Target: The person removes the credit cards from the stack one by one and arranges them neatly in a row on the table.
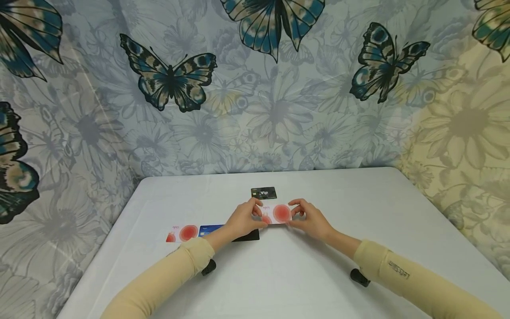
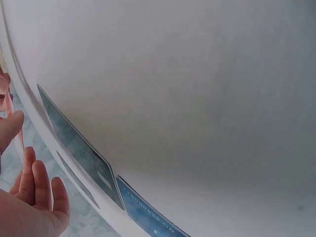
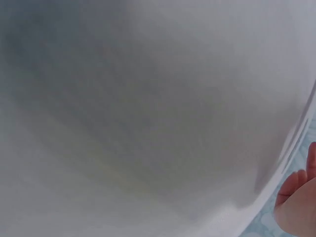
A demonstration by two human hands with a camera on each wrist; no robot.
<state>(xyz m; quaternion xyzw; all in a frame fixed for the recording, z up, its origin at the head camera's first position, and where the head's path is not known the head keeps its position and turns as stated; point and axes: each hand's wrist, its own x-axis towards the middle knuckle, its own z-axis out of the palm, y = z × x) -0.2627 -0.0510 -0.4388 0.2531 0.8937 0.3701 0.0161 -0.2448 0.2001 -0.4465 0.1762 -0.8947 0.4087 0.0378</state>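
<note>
Between the two hands, a white card with red circles (image 1: 282,213) is held up above the table, its printed face toward the head camera. My left hand (image 1: 241,219) pinches its left side between thumb and fingers, and my right hand (image 1: 312,221) pinches the right side. Just behind it lies a black "Vip" card (image 1: 264,192). Under and beside the left forearm is a row of cards: another white card with red circles (image 1: 188,233), a blue card (image 1: 209,229) and a black card (image 1: 249,236). The left forearm partly covers the blue and black ones.
A white cloth covers the table (image 1: 311,283). Dark wrist-camera mounts (image 1: 209,267) hang below the sleeves, near the tabletop. Behind the table's far edge hangs a butterfly-patterned curtain (image 1: 275,115).
</note>
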